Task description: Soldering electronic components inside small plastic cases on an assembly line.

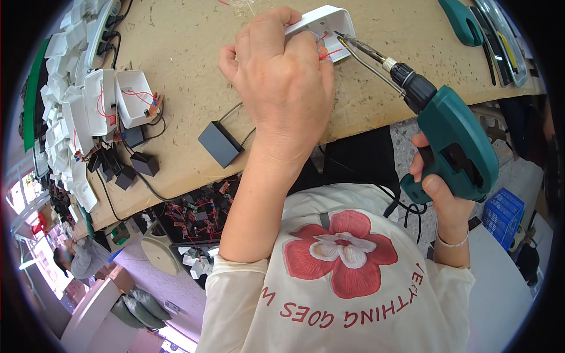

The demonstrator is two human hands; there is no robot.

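Observation:
My left hand [282, 76] grips a white plastic housing [338, 20], tilted up above the worktable. Red wires [331, 54] show inside it, and part of the interior is hidden behind my fingers. My right hand [438, 188] is wrapped around the handle of a green soldering gun [462, 141]. Its metal tip points into the housing beside the wires; whether it touches anything there I cannot tell. Below my left wrist lies a small black box [220, 144] with a thin cable running under my arm.
White housings [100, 103] with red wires and small circuit boards stand at the left, by a stack of more and a power strip [106, 35]. A tray of wired parts [197, 212] sits below the table edge. Tools [506, 44] lie far right. Another person [85, 259] is at lower left.

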